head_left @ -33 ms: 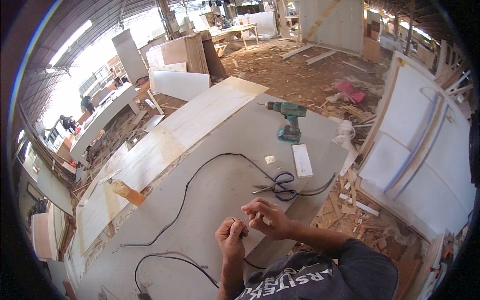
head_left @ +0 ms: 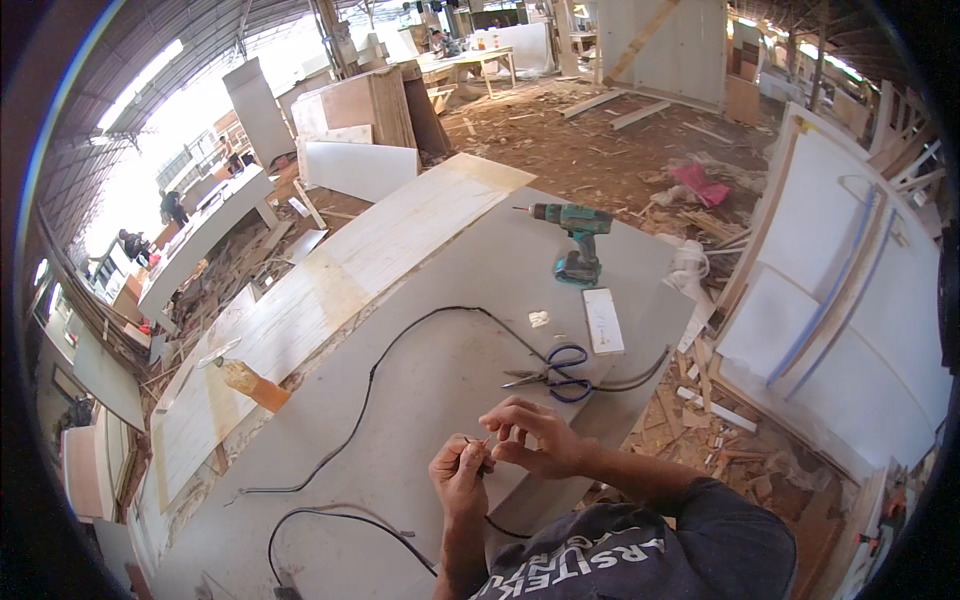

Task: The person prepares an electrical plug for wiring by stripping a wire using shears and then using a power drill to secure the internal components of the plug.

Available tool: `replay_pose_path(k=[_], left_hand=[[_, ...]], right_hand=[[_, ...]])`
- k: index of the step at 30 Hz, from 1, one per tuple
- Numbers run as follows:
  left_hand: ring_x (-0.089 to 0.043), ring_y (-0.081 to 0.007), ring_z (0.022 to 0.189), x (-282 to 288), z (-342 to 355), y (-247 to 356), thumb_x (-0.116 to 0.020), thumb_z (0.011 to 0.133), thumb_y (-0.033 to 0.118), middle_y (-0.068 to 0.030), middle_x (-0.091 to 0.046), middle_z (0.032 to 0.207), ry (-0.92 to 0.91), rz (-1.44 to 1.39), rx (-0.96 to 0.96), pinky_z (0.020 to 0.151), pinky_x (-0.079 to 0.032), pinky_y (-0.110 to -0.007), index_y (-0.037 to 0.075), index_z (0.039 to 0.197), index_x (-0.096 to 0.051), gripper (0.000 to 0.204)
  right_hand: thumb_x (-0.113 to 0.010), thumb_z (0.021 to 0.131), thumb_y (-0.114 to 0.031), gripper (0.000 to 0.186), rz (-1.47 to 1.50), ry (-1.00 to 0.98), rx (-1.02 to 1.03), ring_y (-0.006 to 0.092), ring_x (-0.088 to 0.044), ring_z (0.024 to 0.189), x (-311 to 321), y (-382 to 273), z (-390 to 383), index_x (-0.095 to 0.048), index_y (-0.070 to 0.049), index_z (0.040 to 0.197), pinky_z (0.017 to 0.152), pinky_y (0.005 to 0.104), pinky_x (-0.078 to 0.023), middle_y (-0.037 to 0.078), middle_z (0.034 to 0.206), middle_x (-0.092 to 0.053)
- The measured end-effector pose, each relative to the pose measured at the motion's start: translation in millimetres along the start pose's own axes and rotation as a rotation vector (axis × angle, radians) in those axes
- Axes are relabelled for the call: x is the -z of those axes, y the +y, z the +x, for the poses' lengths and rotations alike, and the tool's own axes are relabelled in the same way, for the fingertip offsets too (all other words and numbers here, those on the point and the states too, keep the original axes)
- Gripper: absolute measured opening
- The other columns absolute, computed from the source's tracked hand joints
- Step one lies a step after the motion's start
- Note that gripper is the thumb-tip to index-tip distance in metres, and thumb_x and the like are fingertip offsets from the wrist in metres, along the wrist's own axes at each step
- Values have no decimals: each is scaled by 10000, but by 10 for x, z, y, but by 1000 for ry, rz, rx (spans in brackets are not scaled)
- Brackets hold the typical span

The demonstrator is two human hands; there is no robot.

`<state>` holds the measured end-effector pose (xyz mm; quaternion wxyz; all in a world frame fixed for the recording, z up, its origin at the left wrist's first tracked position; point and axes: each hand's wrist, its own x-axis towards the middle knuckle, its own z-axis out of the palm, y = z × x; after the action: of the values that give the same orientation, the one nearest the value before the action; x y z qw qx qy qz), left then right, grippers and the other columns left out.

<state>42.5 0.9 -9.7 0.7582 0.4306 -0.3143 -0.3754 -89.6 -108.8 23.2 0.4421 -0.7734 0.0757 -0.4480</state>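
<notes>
My left hand (head_left: 460, 478) pinches the end of a black cable between thumb and fingers, and a thin reddish wire tip (head_left: 487, 440) sticks out of the pinch. Close beside that tip, my right hand (head_left: 535, 438) has its fingers loosely curled and apart, with nothing visible between them. Part of a black cable (head_left: 508, 529) shows below my hands against the shirt. Beyond them, blue-handled scissors (head_left: 568, 388) lie half spread on the grey board (head_left: 430, 380), across a long black cable (head_left: 372, 375) that loops leftward.
A teal cordless drill (head_left: 575, 240) lies at the far end, near a white rectangular block (head_left: 603, 321) and white scraps (head_left: 539, 319). Leftward are a plastic bottle of orange-brown stuff (head_left: 255, 385) and another cable (head_left: 350, 513). A white curved panel (head_left: 840, 290) leans at right; wood scraps litter the floor.
</notes>
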Motion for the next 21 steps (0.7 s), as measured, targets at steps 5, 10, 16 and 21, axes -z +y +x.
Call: replay_pose_path(k=[5, 10, 16, 21], left_hand=[[-537, -136, 674, -39, 2, 15, -614, 960, 108, -54, -576, 792, -11, 78, 7, 621, -447, -281, 21, 786, -588, 196], [-549, -143, 675, -123, 1, 17, -607, 940, 62, -64, -570, 779, 39, 76, -32, 607, -459, -281, 17, 771, -575, 178], [-560, -146, 661, -253, 29, 8, -620, 943, 95, -64, -583, 772, -96, 125, -7, 608, -469, -286, 12, 790, -589, 177], [-569, -131, 666, -297, 66, -52, -622, 944, 102, -65, -632, 756, -225, 57, 166, 622, -471, -282, -2, 833, -626, 152]], right_hand=[[-691, 949, -170, 144, -27, -75, -22, 259, -666, 703, 38, 103, -62, -635, -54, 1014, 610, 367, -535, 114, 874, -647], [-648, 977, -251, 201, -240, -35, -49, 321, -676, 718, -2, 51, -134, -584, -73, 911, 600, 408, -520, 125, 827, -651], [-602, 999, -266, 218, -155, 72, -172, 345, -662, 720, 29, 63, -334, -559, -66, 923, 624, 429, -515, 131, 810, -621], [-583, 1008, -209, 166, -243, 113, -141, 302, -659, 778, 166, -68, -416, -576, -52, 953, 679, 402, -523, 122, 902, -612]])
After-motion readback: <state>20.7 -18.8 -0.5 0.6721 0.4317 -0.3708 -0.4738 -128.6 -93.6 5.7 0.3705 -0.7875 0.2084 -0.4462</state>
